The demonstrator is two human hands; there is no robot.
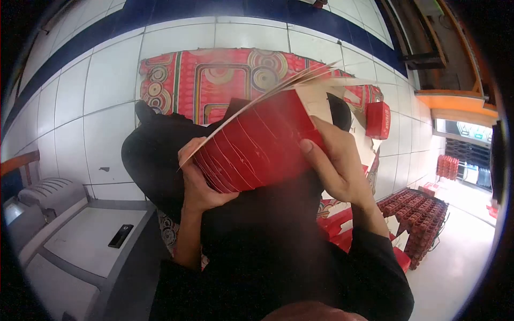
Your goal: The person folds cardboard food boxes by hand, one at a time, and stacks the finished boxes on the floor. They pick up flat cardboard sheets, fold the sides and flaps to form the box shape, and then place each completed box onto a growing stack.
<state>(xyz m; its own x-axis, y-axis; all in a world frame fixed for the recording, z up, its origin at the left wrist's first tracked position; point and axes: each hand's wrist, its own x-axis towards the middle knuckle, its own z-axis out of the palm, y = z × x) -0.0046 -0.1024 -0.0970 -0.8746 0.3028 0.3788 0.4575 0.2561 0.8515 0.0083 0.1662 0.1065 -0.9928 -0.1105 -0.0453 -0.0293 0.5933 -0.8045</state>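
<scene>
A fanned stack of red card sheets [257, 139] with pale edges is held tilted above my lap. My left hand [201, 179] grips its lower left end, fingers behind and thumb along the bottom edge. On the other side, my right hand [342, 163] clasps the right end, its thumb pressed on the red face. Thin pale flaps [300, 80] stick out at the upper right of the stack. A small red box [377, 120] with pale lettering lies to the right, beyond my right hand.
I sit on a red patterned mat [222, 75] over white floor tiles [110, 80]. At right stands a pile of dark red pieces in rows [412, 219]. More red card pieces [338, 219] lie beside my right forearm. A black phone-like object [120, 235] rests on a grey-white surface at left.
</scene>
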